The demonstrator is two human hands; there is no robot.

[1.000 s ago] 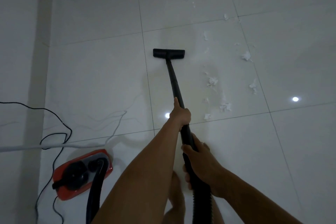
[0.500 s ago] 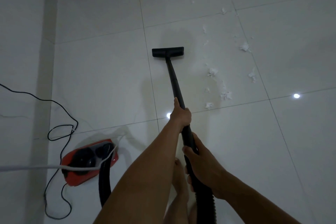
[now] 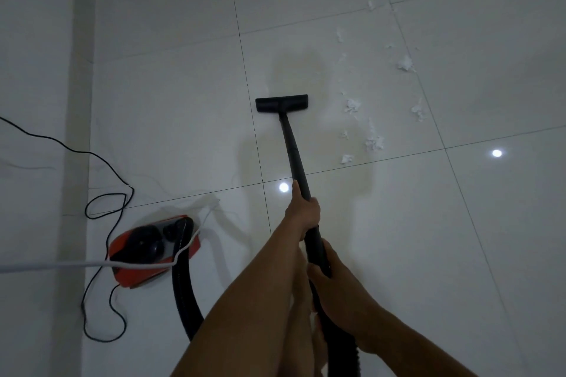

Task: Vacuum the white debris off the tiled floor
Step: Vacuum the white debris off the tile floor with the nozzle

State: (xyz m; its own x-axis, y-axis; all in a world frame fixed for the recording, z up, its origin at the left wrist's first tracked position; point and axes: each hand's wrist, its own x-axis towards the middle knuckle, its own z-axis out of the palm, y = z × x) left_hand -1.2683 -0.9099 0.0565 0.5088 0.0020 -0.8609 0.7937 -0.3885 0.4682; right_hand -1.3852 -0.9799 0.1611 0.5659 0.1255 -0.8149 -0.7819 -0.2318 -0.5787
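There is one vacuum (image 3: 147,251), red and black, with one hose (image 3: 183,300), one wand (image 3: 294,153) and one head (image 3: 281,103). One black cord (image 3: 105,203) and one white cable (image 3: 61,265) lie near it. Of the debris (image 3: 352,105) I count about ten bigger clumps on the floor (image 3: 171,95); the small bits I cannot count. Compared with half a second ago, the head has come back toward the person and is now level with the nearest clump, no longer beyond it. The wand's long axis runs away from the person, leaning a little left. The head lies crosswise on the floor, left of the debris and apart from it. The left hand (image 3: 303,211) grips the wand higher and the right hand (image 3: 335,281) lower, the fingers (image 3: 313,210) curled round it.
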